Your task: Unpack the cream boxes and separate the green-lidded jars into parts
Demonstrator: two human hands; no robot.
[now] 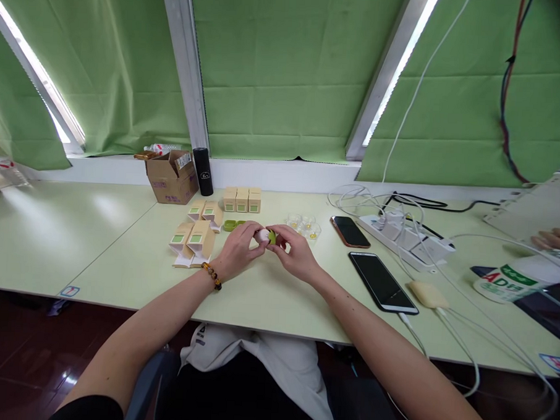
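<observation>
My left hand point(238, 250) and my right hand point(295, 250) meet over the pale green table point(111, 246), fingers pinched together. Between them they hold a small white jar with a green lid point(266, 236). Just behind the hands lie more green lids point(233, 224) and several small clear jars point(304, 224). Left of my left hand stand opened tan cartons with green labels point(192, 241). Three closed tan cartons point(242, 199) stand in a row farther back.
A brown cardboard box point(172, 177) and a black cylinder point(202, 171) stand by the window sill. Two phones point(382, 281) point(349, 231), a power strip point(406, 240) with white cables and a beige mouse-like object point(427, 295) lie right. Another person's hand point(554, 239) shows at the far right.
</observation>
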